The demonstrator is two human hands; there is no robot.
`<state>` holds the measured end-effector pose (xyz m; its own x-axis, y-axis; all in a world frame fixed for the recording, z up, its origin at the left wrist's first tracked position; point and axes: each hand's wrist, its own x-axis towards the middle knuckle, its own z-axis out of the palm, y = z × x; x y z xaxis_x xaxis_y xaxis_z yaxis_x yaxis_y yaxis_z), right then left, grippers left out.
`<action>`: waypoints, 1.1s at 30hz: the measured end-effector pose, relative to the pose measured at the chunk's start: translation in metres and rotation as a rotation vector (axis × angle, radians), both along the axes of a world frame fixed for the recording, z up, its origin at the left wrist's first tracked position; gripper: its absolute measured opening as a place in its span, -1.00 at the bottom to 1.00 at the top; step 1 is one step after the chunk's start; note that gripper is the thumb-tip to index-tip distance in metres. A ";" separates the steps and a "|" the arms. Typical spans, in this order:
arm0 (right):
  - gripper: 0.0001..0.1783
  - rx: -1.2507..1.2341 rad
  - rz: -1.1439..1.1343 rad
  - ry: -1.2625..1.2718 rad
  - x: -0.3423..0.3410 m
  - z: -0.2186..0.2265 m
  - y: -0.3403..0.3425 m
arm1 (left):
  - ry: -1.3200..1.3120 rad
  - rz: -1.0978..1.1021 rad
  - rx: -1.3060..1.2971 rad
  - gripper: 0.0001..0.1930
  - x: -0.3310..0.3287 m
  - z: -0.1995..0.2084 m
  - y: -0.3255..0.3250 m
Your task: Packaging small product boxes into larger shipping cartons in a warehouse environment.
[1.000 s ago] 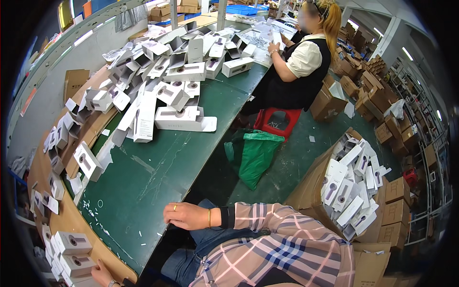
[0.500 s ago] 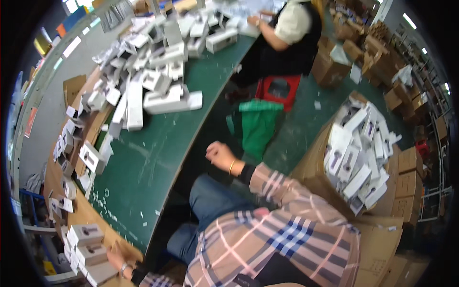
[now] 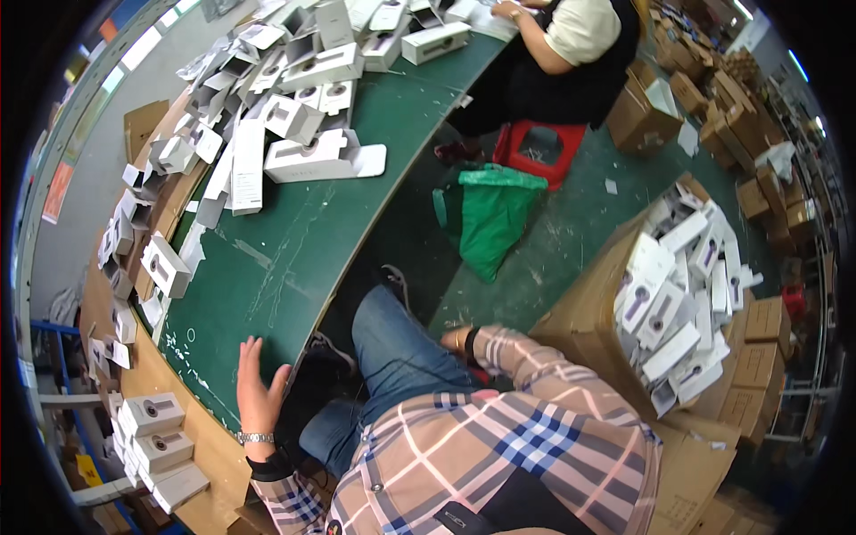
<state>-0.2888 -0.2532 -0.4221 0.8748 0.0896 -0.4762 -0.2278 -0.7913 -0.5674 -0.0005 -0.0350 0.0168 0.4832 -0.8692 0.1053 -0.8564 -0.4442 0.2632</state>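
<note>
My left hand is raised over the near edge of the green table, its fingers apart and nothing in it. Down beside my right thigh is my right hand; its fingers are mostly hidden, so its grip does not show. Nearest my left hand, at the lower left, stands a stack of closed white boxes on a wooden surface. Farther up the table a white box with an open flap lies by a long white box. A single white box sits on the left edge.
A heap of white boxes covers the table's far end, where another person works. A green bag lies by a red stool. At my right stands a large carton full of white boxes.
My left hand has left the boxes at the lower left and moved up and right to the table edge, fingers spread. My right hand has dropped back toward my thigh. The view has shifted slightly.
</note>
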 end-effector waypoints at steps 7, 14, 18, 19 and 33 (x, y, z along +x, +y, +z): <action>-0.67 0.625 -0.382 0.189 -0.026 -0.061 -0.004 | 0.005 -0.162 0.257 -0.03 -0.001 0.002 -0.080; -0.68 0.599 -0.413 0.235 0.042 -0.030 -0.083 | 0.120 -0.154 0.458 -0.02 0.045 0.042 -0.142; -0.69 0.606 -0.403 0.286 0.081 -0.016 -0.119 | 0.178 -0.181 0.539 -0.05 0.072 0.057 -0.168; -0.69 0.604 -0.411 0.293 0.091 -0.016 -0.133 | 0.179 -0.210 0.560 -0.05 0.082 0.059 -0.180; -0.71 0.540 -0.392 0.366 0.147 0.018 -0.235 | 0.326 -0.038 0.418 -0.39 0.094 0.066 -0.213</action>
<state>-0.1419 -0.4878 -0.4044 0.6851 0.1074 -0.7205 -0.6834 -0.2478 -0.6867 0.0932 -0.2475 0.0829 0.4008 -0.8223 -0.4039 -0.7771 -0.5387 0.3256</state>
